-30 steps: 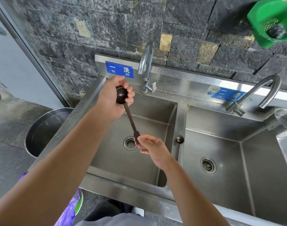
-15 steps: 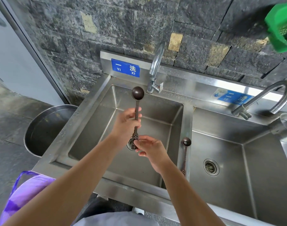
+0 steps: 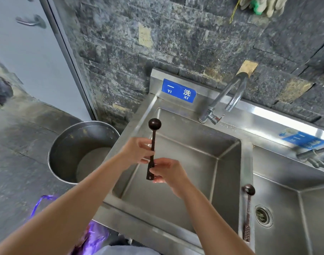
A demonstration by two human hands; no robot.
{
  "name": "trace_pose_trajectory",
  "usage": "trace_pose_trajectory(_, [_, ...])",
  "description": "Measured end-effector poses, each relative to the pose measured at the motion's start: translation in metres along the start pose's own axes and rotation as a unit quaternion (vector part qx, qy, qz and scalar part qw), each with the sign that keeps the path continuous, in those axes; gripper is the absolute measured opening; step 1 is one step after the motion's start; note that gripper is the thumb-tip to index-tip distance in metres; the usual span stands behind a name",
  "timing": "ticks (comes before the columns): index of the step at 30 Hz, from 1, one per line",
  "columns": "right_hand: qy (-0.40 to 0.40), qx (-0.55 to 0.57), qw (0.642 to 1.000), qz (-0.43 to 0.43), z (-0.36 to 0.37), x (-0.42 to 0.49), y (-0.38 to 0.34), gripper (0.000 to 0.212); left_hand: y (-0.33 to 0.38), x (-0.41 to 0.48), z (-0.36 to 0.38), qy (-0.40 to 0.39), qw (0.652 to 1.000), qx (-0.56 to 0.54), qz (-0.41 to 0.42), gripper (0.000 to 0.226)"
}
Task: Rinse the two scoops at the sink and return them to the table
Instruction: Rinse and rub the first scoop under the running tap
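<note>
You hold one scoop [image 3: 153, 139] upright over the left basin [image 3: 198, 162] of the sink, bowl end up. Your left hand [image 3: 137, 151] has its grip clamped on the middle of the handle, and your right hand [image 3: 169, 173] pinches the lower end. The second scoop [image 3: 248, 208] lies on the divider between the two basins, bowl toward the wall. A steel pot [image 3: 65, 155] stands on the floor left of the sink.

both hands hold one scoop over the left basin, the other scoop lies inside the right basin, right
Not quite: the head view shows the other scoop lying on the sink divider, not inside the right basin. The rest holds.
</note>
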State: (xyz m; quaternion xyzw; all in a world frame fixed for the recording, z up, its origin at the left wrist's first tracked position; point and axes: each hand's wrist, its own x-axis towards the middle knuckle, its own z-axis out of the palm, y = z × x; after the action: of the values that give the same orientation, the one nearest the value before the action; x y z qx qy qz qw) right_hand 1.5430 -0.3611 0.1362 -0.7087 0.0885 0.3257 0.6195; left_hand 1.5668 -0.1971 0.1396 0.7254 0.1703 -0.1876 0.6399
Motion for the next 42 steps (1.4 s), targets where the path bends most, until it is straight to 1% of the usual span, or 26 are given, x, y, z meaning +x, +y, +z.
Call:
trace_pose_trajectory(2, [-0.007,-0.011,1.0,0.012,0.019,0.016,-0.008,0.025,-0.004,0.009,-0.026,0.003,1.0,-0.001,-0.018,0.03])
trace_pose_trajectory(4, [0.0,-0.054,0.998,0.025,0.038,0.033,-0.014,0.026,-0.009,0.018,-0.049,0.002,0.999,-0.004,-0.032,0.032])
trace_pose_trajectory(6, [0.008,-0.105,0.994,0.031,0.058,0.051,-0.015,0.021,-0.015,0.028,-0.066,0.004,0.999,-0.003,-0.052,0.033])
trace_pose_trajectory(8, [0.018,-0.124,0.991,0.042,0.077,0.068,-0.015,0.015,-0.021,0.04,-0.08,0.013,0.997,0.0,-0.075,0.034])
trace_pose_trajectory(11, [0.04,-0.104,0.992,0.061,0.101,0.094,-0.009,0.033,-0.033,0.059,-0.096,0.024,0.995,0.009,-0.096,0.035])
trace_pose_trajectory(13, [0.046,-0.101,0.992,0.067,0.112,0.11,-0.004,0.032,-0.041,0.072,-0.106,0.027,0.994,0.01,-0.106,0.036])
trace_pose_trajectory(17, [0.075,-0.109,0.988,0.075,0.126,0.139,0.004,0.04,-0.055,0.1,-0.119,0.04,0.992,0.018,-0.116,0.034])
trace_pose_trajectory(21, [0.091,-0.114,0.984,0.102,0.141,0.161,0.012,0.044,-0.07,0.121,-0.13,0.045,0.991,0.053,-0.115,0.032])
trace_pose_trajectory(25, [0.101,-0.125,0.982,0.1,0.151,0.167,0.02,0.047,-0.081,0.132,-0.135,0.048,0.989,0.077,-0.114,0.037])
trace_pose_trajectory(27, [0.094,-0.142,0.981,0.093,0.153,0.168,0.023,0.045,-0.085,0.134,-0.137,0.052,0.987,0.109,-0.102,0.036])
trace_pose_trajectory(29, [0.087,-0.148,0.981,0.095,0.154,0.168,0.026,0.05,-0.088,0.134,-0.137,0.057,0.984,0.148,-0.08,0.036])
trace_pose_trajectory(31, [0.081,-0.15,0.98,0.101,0.154,0.168,0.025,0.054,-0.09,0.133,-0.136,0.067,0.977,0.192,-0.059,0.035])
trace_pose_trajectory(34, [0.073,-0.157,0.979,0.105,0.153,0.167,0.024,0.053,-0.091,0.133,-0.133,0.085,0.963,0.255,-0.033,0.032])
trace_pose_trajectory(38, [0.063,-0.147,0.982,0.103,0.146,0.159,0.025,0.048,-0.093,0.13,-0.129,0.102,0.953,0.284,-0.026,0.03])
trace_pose_trajectory(42, [0.051,-0.168,0.978,0.11,0.129,0.143,0.025,0.048,-0.087,0.122,-0.123,0.138,0.94,0.31,-0.03,0.032])
